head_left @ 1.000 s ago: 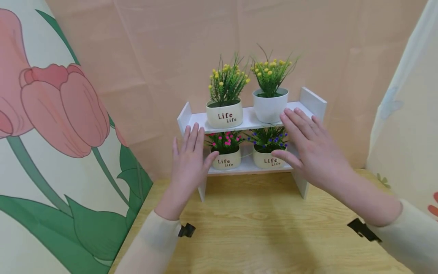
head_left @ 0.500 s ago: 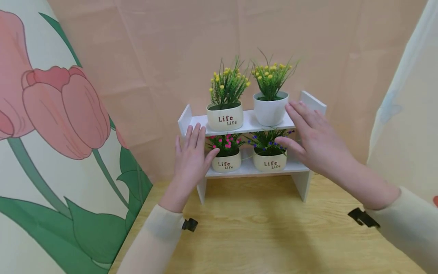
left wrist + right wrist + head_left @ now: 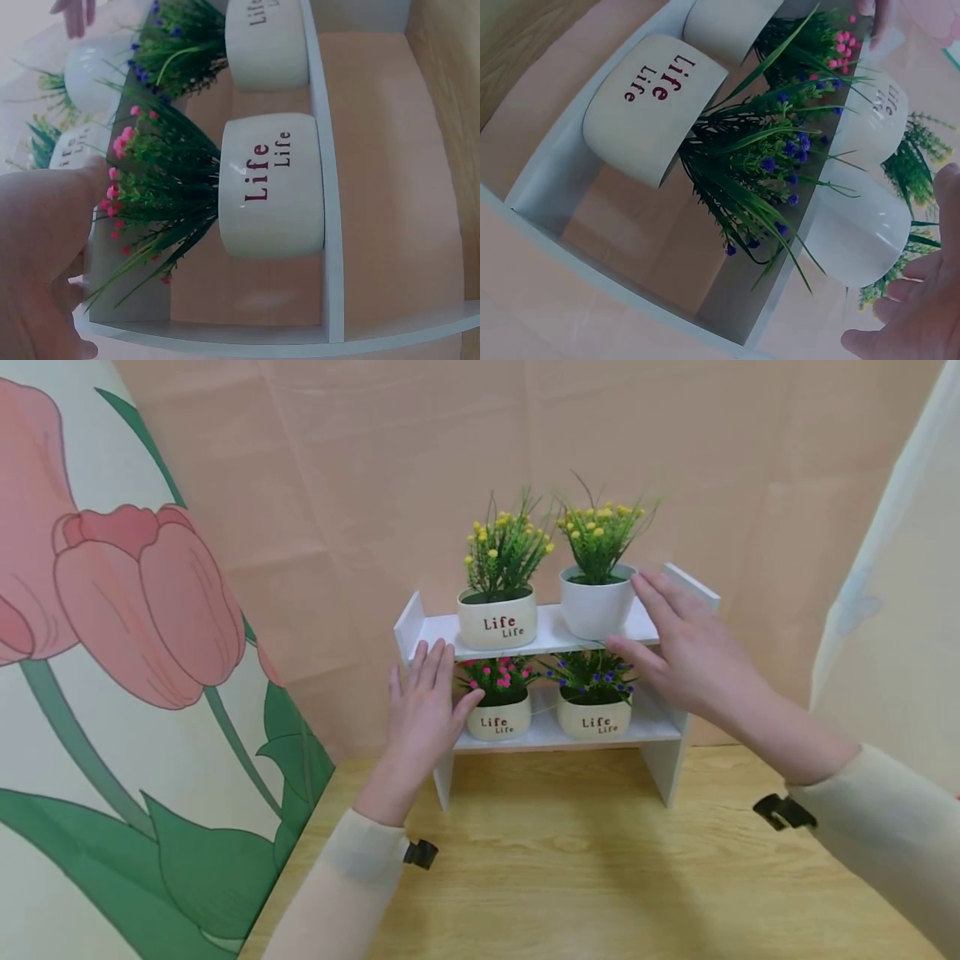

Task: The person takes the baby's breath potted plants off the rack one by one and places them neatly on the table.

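Observation:
A small white two-tier shelf [image 3: 553, 739] holds several potted flowers. On its upper board stand a cream "Life" pot [image 3: 498, 622] with yellow flowers and a plain white pot [image 3: 597, 608], also with yellow flowers. Below are cream pots with pink flowers [image 3: 274, 187] and blue flowers [image 3: 652, 112]. My left hand [image 3: 426, 718] has its fingers extended by the shelf's left end, over the front of the upper board; contact is unclear. My right hand [image 3: 693, 652], fingers straight, is at the right side of the plain white pot; whether it touches cannot be told.
The shelf stands on a wood-grain table [image 3: 555, 860], near a pinkish cloth backdrop [image 3: 360, 510]. A tulip-printed panel [image 3: 142, 610] rises on the left, and a pale sheet [image 3: 892, 635] hangs on the right.
My right hand has risen from the front of the blue-flower pot to beside the plain white pot. The left hand stays by the shelf's left end. The view has tilted slightly upward.

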A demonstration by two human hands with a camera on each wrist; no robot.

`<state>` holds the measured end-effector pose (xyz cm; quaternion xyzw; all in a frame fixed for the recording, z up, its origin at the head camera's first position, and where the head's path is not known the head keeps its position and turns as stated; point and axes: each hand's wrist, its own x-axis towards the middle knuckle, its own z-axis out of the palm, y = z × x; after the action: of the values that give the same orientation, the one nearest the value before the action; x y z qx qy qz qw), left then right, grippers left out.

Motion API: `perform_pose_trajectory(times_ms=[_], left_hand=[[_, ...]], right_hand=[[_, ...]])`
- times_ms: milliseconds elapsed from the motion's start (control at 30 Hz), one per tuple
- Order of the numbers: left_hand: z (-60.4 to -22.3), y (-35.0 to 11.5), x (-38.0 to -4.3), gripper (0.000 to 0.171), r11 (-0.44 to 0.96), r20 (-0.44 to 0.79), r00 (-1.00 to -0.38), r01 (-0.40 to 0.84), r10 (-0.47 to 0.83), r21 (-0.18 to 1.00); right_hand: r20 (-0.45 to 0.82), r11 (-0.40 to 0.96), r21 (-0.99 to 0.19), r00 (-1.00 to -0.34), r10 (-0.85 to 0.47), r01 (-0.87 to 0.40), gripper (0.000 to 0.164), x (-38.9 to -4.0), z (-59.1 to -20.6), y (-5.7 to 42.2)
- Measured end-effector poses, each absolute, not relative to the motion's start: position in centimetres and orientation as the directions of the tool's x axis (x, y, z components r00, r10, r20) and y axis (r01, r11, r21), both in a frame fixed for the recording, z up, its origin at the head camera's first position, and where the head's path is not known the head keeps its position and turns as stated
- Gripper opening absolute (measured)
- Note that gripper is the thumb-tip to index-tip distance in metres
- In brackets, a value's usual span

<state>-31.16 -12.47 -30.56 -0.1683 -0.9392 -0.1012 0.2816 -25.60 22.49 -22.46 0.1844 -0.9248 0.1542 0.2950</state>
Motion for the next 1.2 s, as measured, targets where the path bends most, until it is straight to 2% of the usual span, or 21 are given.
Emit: perform_pose_trajectory(times_ms=[567,1000,1200], left_hand=[[-31.4,-12.1,-31.9,0.086,0.911,0.610,-0.748,0.400,0.262,0.098],[-31.6,-11.9,-31.6,0.087,0.917,0.613,-0.751,0.385,0.246,0.105],[-31.7,-11.8,-31.7,0.087,0.917,0.618,-0.749,0.383,0.237,0.113]], right_hand=[[0.471,0.836,-0.447,-0.878,-0.083,-0.318,0.103,-27.3,-21.5,21.8],[0.485,0.732,-0.586,-0.874,-0.026,-0.347,0.114,-28.9,-21.1,21.5],[0.438,0.679,-0.658,-0.899,-0.005,-0.325,0.119,-29.5,-21.0,21.2]])
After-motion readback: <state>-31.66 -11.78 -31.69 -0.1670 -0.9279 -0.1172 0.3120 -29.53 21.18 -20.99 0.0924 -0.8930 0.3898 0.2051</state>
